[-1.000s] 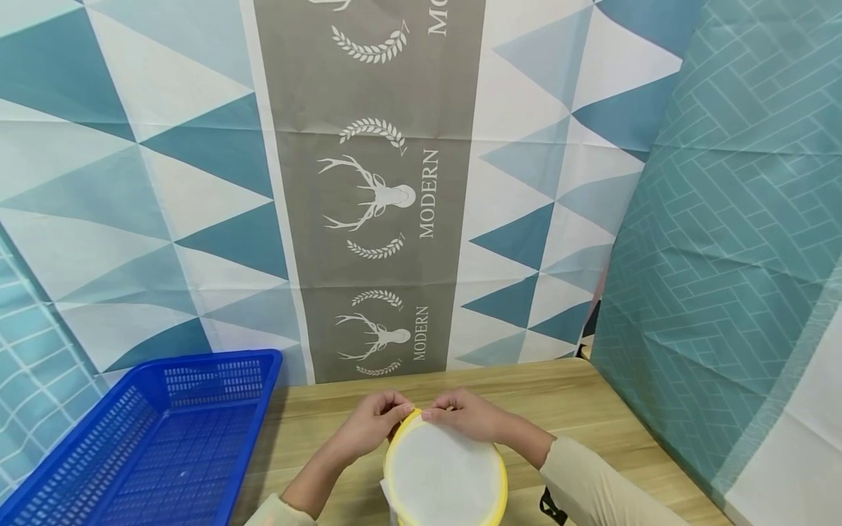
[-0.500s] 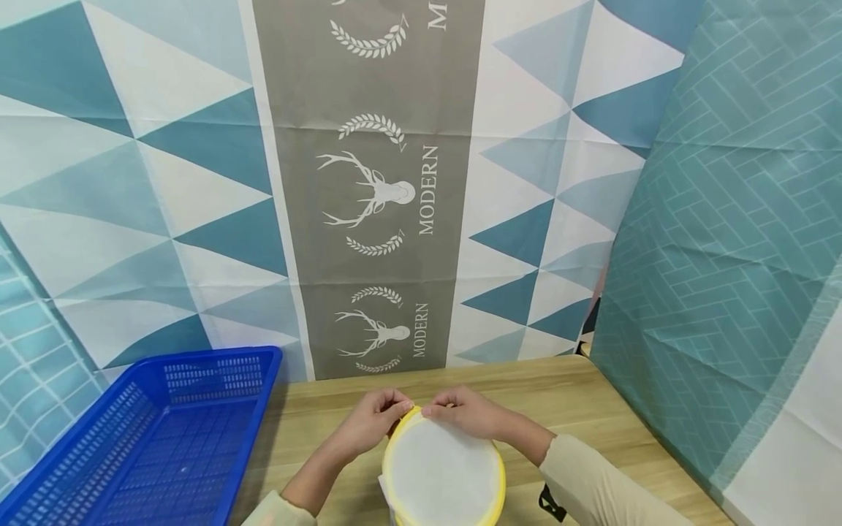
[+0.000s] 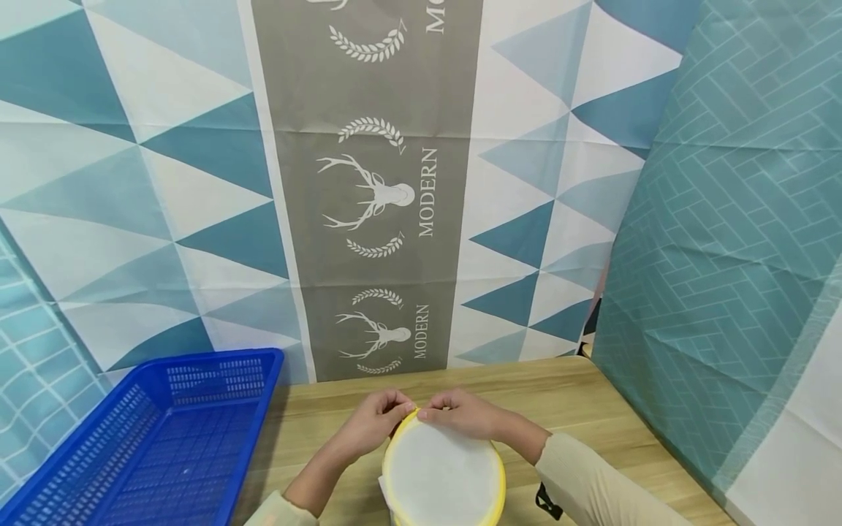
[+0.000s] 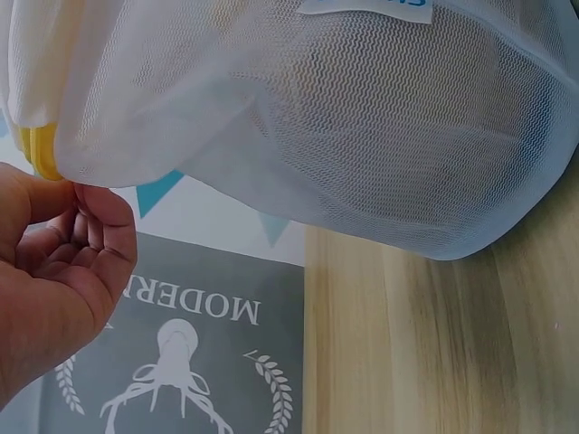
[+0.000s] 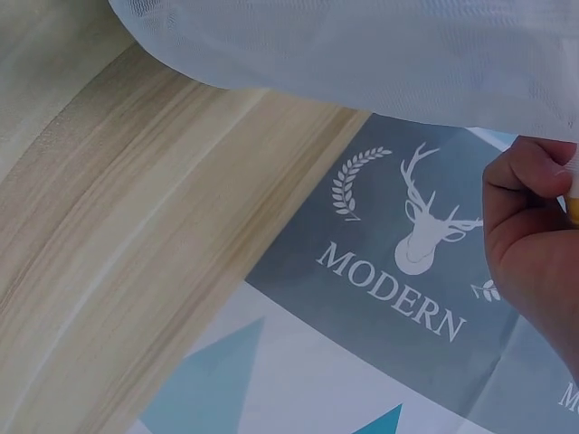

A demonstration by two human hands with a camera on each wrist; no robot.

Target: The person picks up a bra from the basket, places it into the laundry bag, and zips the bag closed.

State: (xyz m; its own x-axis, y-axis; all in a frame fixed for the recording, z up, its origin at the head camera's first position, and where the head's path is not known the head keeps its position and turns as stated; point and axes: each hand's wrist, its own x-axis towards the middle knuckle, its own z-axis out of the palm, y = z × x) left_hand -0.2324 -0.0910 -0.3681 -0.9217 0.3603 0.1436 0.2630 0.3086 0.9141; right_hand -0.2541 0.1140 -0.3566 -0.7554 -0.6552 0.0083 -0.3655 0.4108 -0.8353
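A round white mesh laundry bag (image 3: pixel 444 471) with yellow trim stands at the bottom middle of the head view, its flat end facing up. At its far edge my left hand (image 3: pixel 371 420) pinches the yellow trim between thumb and forefinger. Just to the right, my right hand (image 3: pixel 467 415) pinches the same rim, the two thumbs almost meeting. From the left wrist, the bag's mesh side (image 4: pixel 380 136) hangs loose above the table, with a printed white label (image 4: pixel 371 9) near the top. A bit of yellow (image 5: pixel 573 210) shows by the right thumb in the right wrist view.
To the left is a large blue plastic basket (image 3: pixel 184 453) with perforated walls. The wood-grain table (image 3: pixel 572 409) ends at a patterned cloth backdrop (image 3: pixel 368 219). A teal cloth (image 3: pixel 723 256) hangs on the right. A black strap (image 3: pixel 547 502) lies by the right sleeve.
My right hand has shifted very slightly left along the rim, closer to the left hand. The left hand keeps its pinch, and the bag stays in place.
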